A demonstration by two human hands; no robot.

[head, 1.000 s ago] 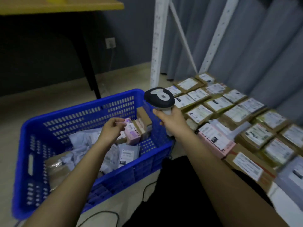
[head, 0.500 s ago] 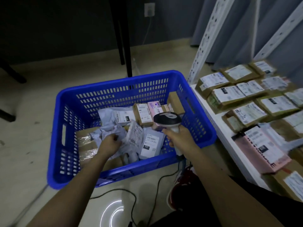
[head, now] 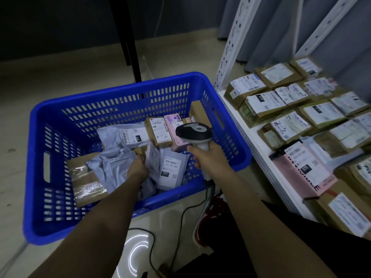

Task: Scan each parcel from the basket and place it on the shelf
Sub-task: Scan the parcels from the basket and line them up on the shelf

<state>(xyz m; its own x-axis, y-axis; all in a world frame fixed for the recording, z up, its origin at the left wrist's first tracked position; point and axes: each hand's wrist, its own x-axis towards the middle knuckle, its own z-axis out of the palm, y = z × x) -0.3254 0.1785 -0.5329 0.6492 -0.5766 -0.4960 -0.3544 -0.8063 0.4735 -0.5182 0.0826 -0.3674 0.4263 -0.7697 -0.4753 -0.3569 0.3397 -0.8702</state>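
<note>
The shelf (head: 236,117) on my right already carries rows of labelled parcels, so I judge much of the work done. The blue basket (head: 128,91) on the floor holds a fair pile yet. My right hand (head: 210,157) is wrapped round the scanner (head: 193,132), head tipped down into the basket, handle running back toward me. My left hand (head: 137,169) pinches a small grey mailer (head: 152,157) inside the basket, standing on edge, long axis roughly upright, unscanned as far as I can judge.
</note>
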